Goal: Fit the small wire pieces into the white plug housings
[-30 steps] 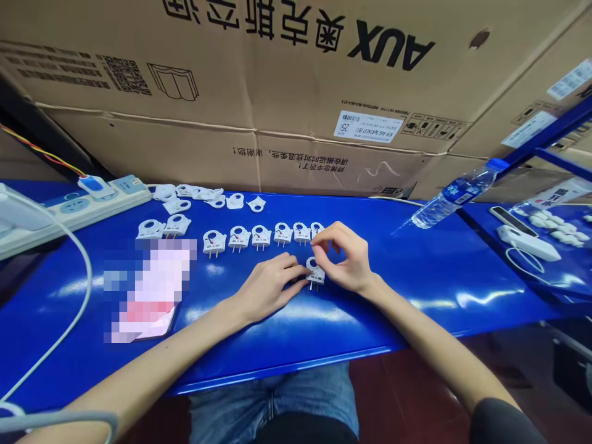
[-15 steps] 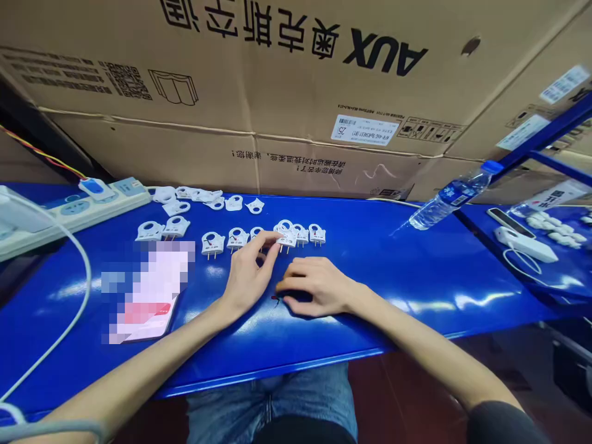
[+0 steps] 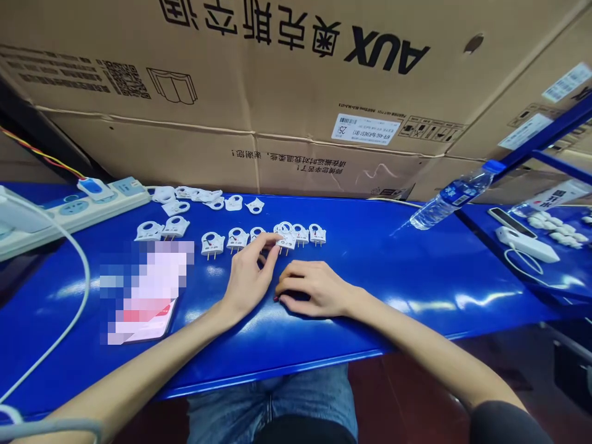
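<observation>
My left hand reaches forward, and its thumb and fingertips pinch the left side of a white two-pin plug. That plug overlaps a similar one behind it. Several more white plugs, such as one and another, stand in a row, pins toward me. Farther back lie several flat white plug shells without pins, including one. My right hand rests curled on the table. A small red-tipped object pokes out at its fingertips, mostly hidden.
The blue bench has its front edge above my knees. A power strip and white cable lie left, beside a pixelated phone. A water bottle lies right. Large cardboard cartons stand behind.
The plug held at the front has moved back into the row, and my left hand now holds it. My right hand has dropped back to the table, nearer me.
</observation>
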The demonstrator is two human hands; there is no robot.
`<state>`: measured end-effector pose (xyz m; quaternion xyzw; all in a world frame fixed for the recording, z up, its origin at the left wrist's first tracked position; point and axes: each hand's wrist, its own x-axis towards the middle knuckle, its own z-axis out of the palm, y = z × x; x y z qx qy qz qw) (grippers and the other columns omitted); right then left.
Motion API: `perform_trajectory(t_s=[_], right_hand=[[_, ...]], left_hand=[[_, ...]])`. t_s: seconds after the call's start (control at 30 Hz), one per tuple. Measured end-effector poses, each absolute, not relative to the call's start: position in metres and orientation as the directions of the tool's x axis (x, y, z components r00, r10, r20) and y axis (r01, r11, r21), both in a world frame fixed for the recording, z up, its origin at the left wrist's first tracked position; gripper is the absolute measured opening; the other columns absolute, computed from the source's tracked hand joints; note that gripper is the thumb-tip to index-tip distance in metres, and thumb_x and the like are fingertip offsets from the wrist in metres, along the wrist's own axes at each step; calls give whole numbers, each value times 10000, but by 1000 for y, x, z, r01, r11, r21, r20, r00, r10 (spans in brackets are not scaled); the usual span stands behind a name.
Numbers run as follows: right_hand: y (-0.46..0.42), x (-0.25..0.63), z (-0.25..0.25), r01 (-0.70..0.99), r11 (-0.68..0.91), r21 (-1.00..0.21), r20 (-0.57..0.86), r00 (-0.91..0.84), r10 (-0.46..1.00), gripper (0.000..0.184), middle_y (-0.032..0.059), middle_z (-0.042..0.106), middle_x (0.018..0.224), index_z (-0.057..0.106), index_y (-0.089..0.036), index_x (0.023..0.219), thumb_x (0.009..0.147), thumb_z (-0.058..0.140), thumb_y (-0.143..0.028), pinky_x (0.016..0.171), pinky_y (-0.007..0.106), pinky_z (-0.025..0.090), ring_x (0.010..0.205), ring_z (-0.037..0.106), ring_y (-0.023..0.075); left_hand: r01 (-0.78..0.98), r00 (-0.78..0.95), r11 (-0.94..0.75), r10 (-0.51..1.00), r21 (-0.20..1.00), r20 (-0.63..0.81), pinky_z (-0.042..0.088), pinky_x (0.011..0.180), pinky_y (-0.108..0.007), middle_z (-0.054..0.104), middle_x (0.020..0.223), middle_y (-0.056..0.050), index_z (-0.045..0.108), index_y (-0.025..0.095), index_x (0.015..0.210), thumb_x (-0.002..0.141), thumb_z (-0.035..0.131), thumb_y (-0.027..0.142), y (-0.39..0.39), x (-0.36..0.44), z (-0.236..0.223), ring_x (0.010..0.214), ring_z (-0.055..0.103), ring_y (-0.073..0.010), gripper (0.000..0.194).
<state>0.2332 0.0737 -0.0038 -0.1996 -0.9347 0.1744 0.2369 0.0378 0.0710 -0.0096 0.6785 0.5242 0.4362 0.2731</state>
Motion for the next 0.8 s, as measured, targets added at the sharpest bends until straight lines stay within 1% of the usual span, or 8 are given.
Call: perform_trajectory(t_s=[0.1,0.17,0.27,0.33,0.43,0.53,0.67,0.8], right_hand=[[76,236,0,322,821,-471,477,-690,545,121,53,727,1000,714,-221,995,994,607,-277,747,298,555,863,674,174],[79,238,2,357,774,-522,518,-589,621,99,46,715,957,703,-227,981,984,617,-275,739,307,555,843,669,178],[87,243,2,435,677,-593,508,-450,734,74,34,698,924,685,-236,964,978,628,-281,745,315,556,825,658,178],[94,246,1,490,626,-607,482,-400,780,79,30,685,909,676,-235,948,981,633,-292,742,318,548,806,646,176],[100,250,-2,529,599,-601,456,-389,801,102,29,671,904,670,-228,945,994,626,-306,740,315,533,789,633,170],[101,250,-4,521,608,-599,452,-407,794,105,21,664,897,666,-226,951,998,623,-309,737,309,524,791,633,167],[99,247,-4,530,607,-592,442,-416,795,119,25,671,913,658,-230,956,1012,603,-319,751,318,522,802,638,173],[98,247,-5,547,606,-577,430,-427,795,140,31,675,924,656,-233,963,1025,598,-344,763,324,522,813,641,180]], left_hand=[[486,88,-307,949,818,304,567,736,-303,768,1116,-37,670,237,1169,1024,527,401,71,38,-11,839,713,-171,261],[492,101,-311,948,813,302,560,728,-306,767,1107,-41,671,232,1168,1021,530,393,71,38,-13,819,707,-171,260],[505,133,-330,943,798,306,550,741,-305,760,1117,-42,669,228,1170,1024,521,371,70,38,-15,863,707,-178,252],[522,153,-344,938,780,311,543,748,-303,754,1121,-41,664,231,1176,1034,502,359,69,38,-16,882,700,-180,251],[558,194,-374,927,741,322,547,787,-317,746,1147,-41,664,239,1190,1049,469,339,68,38,-17,862,685,-179,260],[565,240,-420,907,710,346,554,859,-335,745,1165,-47,678,242,1189,1054,456,317,68,38,-18,919,695,-192,271],[543,274,-455,890,705,363,559,916,-352,750,1152,-54,689,240,1207,1062,451,319,67,38,-19,975,706,-201,289],[538,289,-458,889,708,355,558,935,-358,750,1147,-52,694,246,1216,1067,456,332,66,39,-19,1002,704,-201,294]])
